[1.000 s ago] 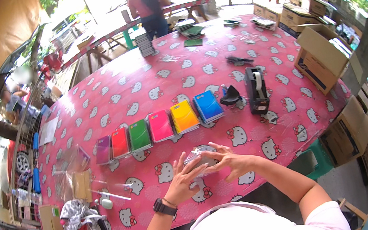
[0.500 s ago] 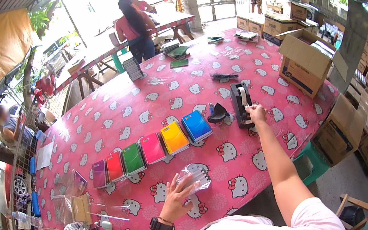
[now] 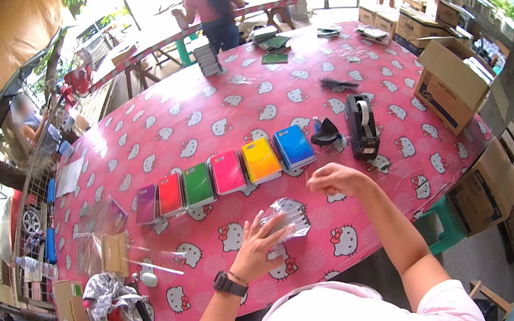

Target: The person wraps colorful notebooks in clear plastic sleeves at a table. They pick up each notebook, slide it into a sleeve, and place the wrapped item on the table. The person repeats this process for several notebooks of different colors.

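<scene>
Pink cartoon-cat cloth covers the counter (image 3: 208, 111), which stands outdoors under a shaded roof with cardboard boxes (image 3: 455, 83) stacked off at 3 o'clock. Starting at 9 o'clock, loose clear bags (image 3: 100, 220) and a brown packet (image 3: 113, 252) lie near the counter's edge, with a crumpled grey bag (image 3: 115, 306) below them. Next comes a row of small notebooks (image 3: 225, 174), purple, red, green, pink, yellow and blue, side by side across the middle. At 6 o'clock the left hand (image 3: 259, 245), a dark watch on its wrist, presses flat with fingers spread on a clear-wrapped pack of notebooks (image 3: 288, 218); this grip is apart, pinning rather than clasping. The pack's long axis runs roughly from 8 to 2 o'clock. Just beyond it toward 2 o'clock hovers the right hand (image 3: 334, 179), fingers curled together as if pinching something small; what it holds, if anything, I cannot tell. The left hand is the one on the pack. Farther toward 1 o'clock stands a black tape dispenser (image 3: 361, 126), a black binder clip (image 3: 326, 132) beside it; nothing lies between the right hand and the pack
</scene>
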### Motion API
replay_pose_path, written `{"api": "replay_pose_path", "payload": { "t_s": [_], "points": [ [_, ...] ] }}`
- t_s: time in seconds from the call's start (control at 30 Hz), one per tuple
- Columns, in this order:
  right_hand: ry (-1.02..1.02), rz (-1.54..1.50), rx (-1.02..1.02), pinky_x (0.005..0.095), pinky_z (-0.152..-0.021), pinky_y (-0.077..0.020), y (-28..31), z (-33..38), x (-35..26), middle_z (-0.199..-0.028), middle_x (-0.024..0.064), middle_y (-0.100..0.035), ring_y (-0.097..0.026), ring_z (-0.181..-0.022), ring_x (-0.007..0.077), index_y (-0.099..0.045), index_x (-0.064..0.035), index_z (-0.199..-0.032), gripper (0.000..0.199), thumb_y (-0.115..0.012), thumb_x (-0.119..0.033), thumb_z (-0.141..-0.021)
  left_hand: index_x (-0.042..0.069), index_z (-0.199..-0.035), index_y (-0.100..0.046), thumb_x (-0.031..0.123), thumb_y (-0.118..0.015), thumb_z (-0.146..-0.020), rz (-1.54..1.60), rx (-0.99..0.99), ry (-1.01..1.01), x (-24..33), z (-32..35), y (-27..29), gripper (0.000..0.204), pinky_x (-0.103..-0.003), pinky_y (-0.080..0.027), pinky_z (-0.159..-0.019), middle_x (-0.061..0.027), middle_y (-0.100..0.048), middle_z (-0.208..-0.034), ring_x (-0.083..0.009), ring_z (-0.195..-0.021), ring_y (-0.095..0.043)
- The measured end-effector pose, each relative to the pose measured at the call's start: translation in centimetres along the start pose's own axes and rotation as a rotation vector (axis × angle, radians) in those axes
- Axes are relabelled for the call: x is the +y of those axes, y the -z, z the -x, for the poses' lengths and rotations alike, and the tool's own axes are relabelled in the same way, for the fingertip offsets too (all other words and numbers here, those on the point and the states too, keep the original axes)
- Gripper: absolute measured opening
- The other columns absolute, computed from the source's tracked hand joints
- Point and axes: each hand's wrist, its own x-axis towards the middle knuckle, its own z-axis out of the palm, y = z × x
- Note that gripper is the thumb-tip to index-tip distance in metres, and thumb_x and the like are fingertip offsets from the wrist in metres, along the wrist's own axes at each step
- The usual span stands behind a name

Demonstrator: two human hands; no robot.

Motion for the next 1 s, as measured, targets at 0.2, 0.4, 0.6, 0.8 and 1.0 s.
{"api": "replay_pose_path", "payload": {
  "t_s": [0.2,0.4,0.6,0.8,1.0],
  "points": [
    [-0.014,0.825,-0.275,0.0294,-0.053,-0.0419,-8.2,-2.0,-4.6,-0.072,0.0052,-0.064,-0.054,-0.059,0.0111,-0.066,-0.0016,-0.08,0.033,-0.069,-0.034,-0.079,0.036,-0.134,-0.043,0.027,-0.075,-0.055,-0.08,-0.063,0.005,-0.6,0.0,-0.1,0.086,-0.065,-0.013,-0.105,0.0015,-0.025,-0.149,-0.0423,-0.136,-0.012],
    [-0.241,1.489,0.151,0.0335,-0.077,-0.0519,-11.4,-0.7,-5.7,-0.091,0.0132,-0.068,-0.065,-0.091,0.0264,-0.07,-0.0043,-0.086,0.057,-0.072,-0.056,-0.063,0.036,-0.135,-0.041,0.03,-0.076,-0.056,-0.102,-0.136,0.004,-0.1,-0.3,0.8,0.087,-0.067,-0.012,-0.103,-0.001,-0.02,-0.151,-0.0425,-0.137,-0.007],
    [-0.102,1.227,0.125,0.0338,-0.083,-0.0489,-5.2,1.6,-5.2,-0.099,0.0113,-0.066,-0.062,-0.098,0.0216,-0.067,-0.0056,-0.1,0.056,-0.078,-0.047,-0.064,0.018,-0.136,-0.044,0.03,-0.076,-0.065,0.621,0.222,-0.08,-2.1,0.3,0.9,0.078,-0.051,-0.021,-0.108,-0.0087,-0.026,-0.148,-0.0302,-0.137,-0.021],
    [0.108,0.591,-0.006,0.0294,-0.081,-0.049,-6.3,-3.9,-0.3,-0.105,0.0079,-0.064,-0.06,-0.092,0.0152,-0.061,-0.0053,-0.115,0.046,-0.075,-0.023,-0.076,0.005,-0.113,-0.062,0.017,-0.073,-0.078,1.056,0.212,0.426,-4.6,-1.8,-2.0,0.039,-0.031,-0.048,-0.084,-0.0084,-0.064,-0.108,-0.0171,-0.099,-0.06],
    [0.474,-0.031,0.136,0.026,-0.078,-0.0487,-6.4,-2.2,0.4,-0.095,0.0045,-0.065,-0.06,-0.082,0.0094,-0.064,-0.0009,-0.106,0.029,-0.071,-0.011,-0.079,0.007,-0.11,-0.064,0.015,-0.072,-0.079,0.876,0.522,0.165,-2.3,-3.6,-0.9,0.033,-0.027,-0.047,-0.079,-0.0046,-0.065,-0.1,-0.0118,-0.089,-0.061]
  ]
}}
